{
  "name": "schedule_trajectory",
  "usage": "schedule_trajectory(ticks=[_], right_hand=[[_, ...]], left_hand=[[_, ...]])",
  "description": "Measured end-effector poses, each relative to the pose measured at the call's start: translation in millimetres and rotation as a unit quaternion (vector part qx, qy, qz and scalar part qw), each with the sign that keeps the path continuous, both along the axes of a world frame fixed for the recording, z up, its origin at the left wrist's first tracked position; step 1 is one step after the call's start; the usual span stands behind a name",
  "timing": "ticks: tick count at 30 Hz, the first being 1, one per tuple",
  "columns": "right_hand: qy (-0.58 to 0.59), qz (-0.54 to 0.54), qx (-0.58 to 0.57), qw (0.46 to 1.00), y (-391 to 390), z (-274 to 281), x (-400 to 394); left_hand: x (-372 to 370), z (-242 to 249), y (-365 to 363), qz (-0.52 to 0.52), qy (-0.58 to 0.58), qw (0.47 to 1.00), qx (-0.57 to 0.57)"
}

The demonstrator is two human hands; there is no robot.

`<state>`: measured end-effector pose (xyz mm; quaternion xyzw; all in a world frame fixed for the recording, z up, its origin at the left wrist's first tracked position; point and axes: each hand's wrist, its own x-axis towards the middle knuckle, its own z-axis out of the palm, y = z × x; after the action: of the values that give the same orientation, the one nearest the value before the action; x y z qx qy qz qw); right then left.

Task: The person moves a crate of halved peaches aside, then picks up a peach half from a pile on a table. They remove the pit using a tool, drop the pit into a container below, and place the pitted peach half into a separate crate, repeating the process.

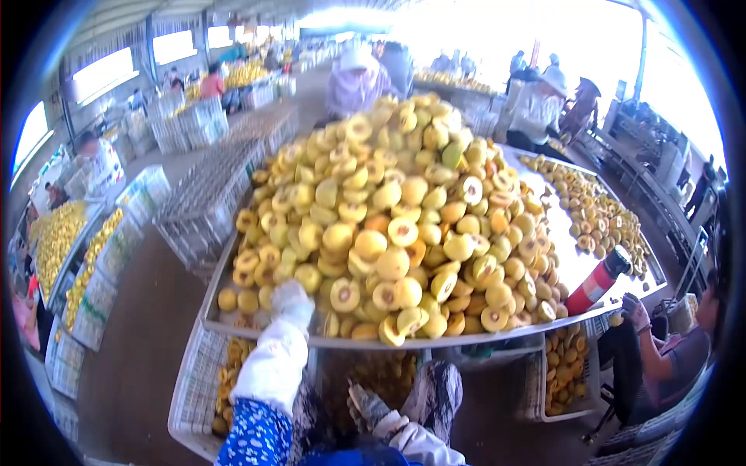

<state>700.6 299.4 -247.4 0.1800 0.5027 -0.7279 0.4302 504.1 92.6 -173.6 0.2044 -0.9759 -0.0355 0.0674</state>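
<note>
A large heap of halved yellow stone fruit (388, 233), which look like peaches, covers the metal-rimmed table (256, 328); many halves show brown centres. My left hand (292, 301), in a pale glove, reaches to the heap's front left edge and touches or nearly touches the fruit. Its fingers are blurred, and what they hold, if anything, is hidden. Low in front of my lap is my right hand (370, 405), in a greyish glove. Its fingers look curled around something too small to make out. Beneath it, a crate of fruit (388, 365) shows between my knees.
White plastic crates (190, 388) with fruit stand under the table, another (536, 380) to the right. A red bottle (597, 281) stands on the table's right side, beside more halves (598, 210). A person (668, 349) sits at right. Stacked crates (206, 206) stand left.
</note>
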Motion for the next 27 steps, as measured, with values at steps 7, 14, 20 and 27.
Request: schedule_trajectory(ticks=[7,14,20,27], right_hand=[[0.027,0.001,-0.037,0.999,-8,-23,13],[0.055,-0.029,-0.062,0.996,4,-30,9],[0.075,-0.056,-0.099,0.991,21,-35,13],[0.142,-0.064,-0.158,0.975,19,-30,7]], left_hand=[[22,8,9,0.057,-0.002,0.996,0.067],[31,11,-7,0.039,0.013,0.974,0.225],[60,12,3,-0.09,-0.078,0.986,0.118],[48,-23,-13,-0.071,0.167,0.913,0.364]])
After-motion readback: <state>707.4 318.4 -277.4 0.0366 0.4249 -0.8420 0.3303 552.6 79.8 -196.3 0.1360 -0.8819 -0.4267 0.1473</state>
